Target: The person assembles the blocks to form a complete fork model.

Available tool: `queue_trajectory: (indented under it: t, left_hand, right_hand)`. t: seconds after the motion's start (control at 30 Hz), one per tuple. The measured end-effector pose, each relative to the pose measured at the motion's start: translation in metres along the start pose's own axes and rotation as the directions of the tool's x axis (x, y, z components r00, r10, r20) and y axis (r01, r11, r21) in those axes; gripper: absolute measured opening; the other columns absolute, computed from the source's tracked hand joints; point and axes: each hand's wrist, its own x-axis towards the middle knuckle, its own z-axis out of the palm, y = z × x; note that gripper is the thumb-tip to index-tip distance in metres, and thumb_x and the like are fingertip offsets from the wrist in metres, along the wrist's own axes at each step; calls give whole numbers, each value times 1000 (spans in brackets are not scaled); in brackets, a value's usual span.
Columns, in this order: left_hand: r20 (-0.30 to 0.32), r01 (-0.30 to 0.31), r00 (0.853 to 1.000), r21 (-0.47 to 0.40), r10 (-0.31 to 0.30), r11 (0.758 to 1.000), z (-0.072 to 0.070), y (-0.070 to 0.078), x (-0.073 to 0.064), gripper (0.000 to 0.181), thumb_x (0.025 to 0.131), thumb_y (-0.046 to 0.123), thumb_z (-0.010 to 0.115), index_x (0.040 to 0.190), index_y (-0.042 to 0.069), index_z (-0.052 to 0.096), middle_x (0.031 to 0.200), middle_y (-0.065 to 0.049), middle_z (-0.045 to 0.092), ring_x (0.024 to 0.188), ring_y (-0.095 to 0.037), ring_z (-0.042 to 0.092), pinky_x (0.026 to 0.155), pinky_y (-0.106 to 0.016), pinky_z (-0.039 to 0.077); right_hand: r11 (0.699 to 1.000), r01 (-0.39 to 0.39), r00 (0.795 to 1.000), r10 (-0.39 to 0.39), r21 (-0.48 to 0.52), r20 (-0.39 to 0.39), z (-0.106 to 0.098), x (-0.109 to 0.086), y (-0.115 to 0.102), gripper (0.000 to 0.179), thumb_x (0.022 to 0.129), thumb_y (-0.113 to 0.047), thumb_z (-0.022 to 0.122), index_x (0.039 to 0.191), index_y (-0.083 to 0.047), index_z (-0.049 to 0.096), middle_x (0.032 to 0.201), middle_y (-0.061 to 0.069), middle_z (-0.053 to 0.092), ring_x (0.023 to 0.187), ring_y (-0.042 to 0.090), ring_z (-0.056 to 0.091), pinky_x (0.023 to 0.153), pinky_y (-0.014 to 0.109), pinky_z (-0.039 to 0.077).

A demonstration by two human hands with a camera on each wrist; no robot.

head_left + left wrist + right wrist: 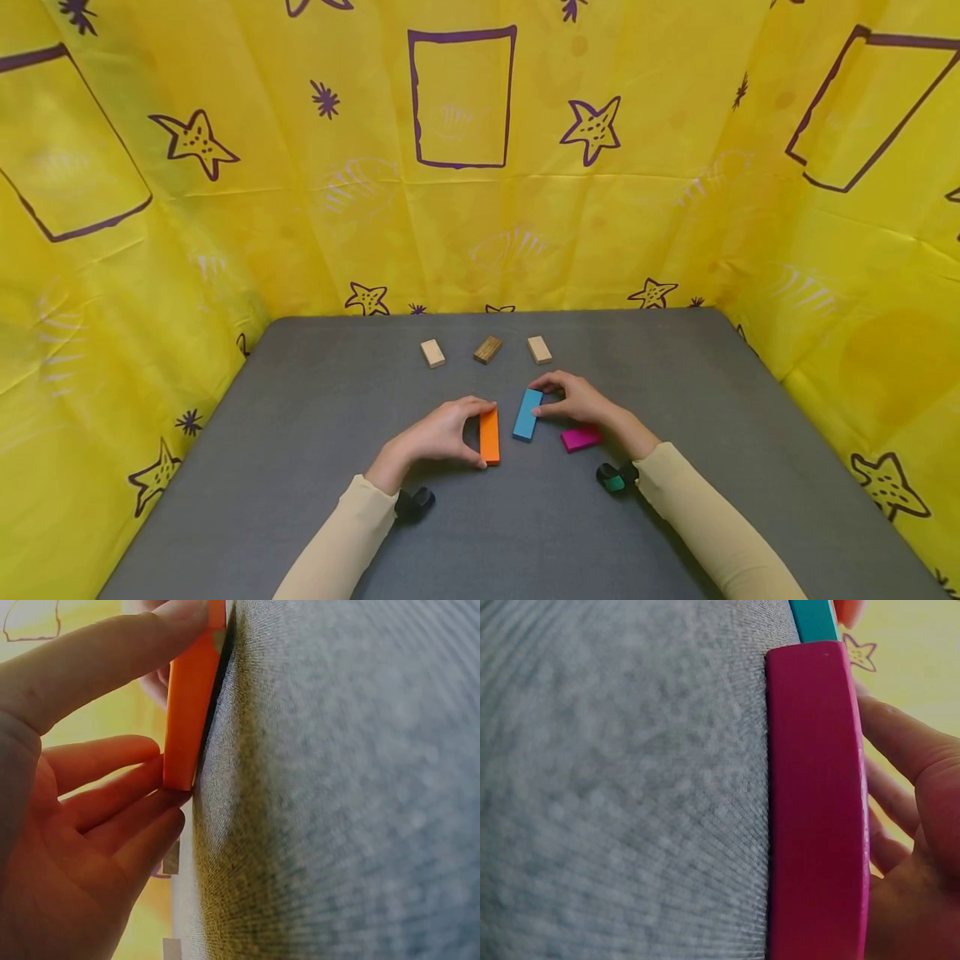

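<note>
In the head view an orange block [489,437] lies lengthwise on the grey table. My left hand [446,432] grips it by its two ends, thumb at the near end and fingers at the far one. The left wrist view shows the orange block [187,712] close against the cloth. To its right is a blue block [527,415], slightly slanted. My right hand [577,397] holds that block, thumb on its right side and fingers at its far end. A magenta block [581,439] lies under the right wrist and fills much of the right wrist view.
Beyond the hands, a pale wooden block [432,353], a dark brown wooden block [487,350] and another pale wooden block [539,350] form a spaced row. Yellow printed cloth [465,217] walls in the table [315,383] at the back and both sides.
</note>
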Motion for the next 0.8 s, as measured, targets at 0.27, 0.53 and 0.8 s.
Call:
queue_trajectory:
  t: [0.27, 0.53, 0.8]
  left_hand:
    - [7, 2, 1000, 2, -2, 1000, 1, 0, 1, 85, 72, 42, 81, 142, 11, 44, 141, -2, 48, 124, -18, 47, 108, -41, 37]
    - [15, -7, 1000, -8, 7, 1000, 2, -1, 2, 85, 72, 38, 82, 143, 11, 43, 142, -2, 47, 127, -18, 46, 108, -40, 37]
    - [33, 8, 999, -13, -8, 1000, 2, -1, 2, 87, 72, 38, 82, 144, 13, 41, 144, -1, 45, 128, -18, 44, 109, -40, 35]
  right_hand:
    - [1000, -2, 1000, 2, -1, -6, 0, 1, 1, 46, 79, -37, 76, 120, -18, 63, 121, 5, 60, 109, 23, 54, 98, 45, 44]
    - [1000, -1, 1000, 1, 9, -3, 1, 1, 1, 46, 80, -36, 76, 120, -18, 63, 121, 5, 60, 110, 24, 54, 99, 45, 44]
    - [1000, 5, 1000, -5, 19, -5, 0, 0, -1, 45, 79, -35, 76, 119, -18, 64, 121, 5, 60, 110, 24, 54, 99, 45, 44]
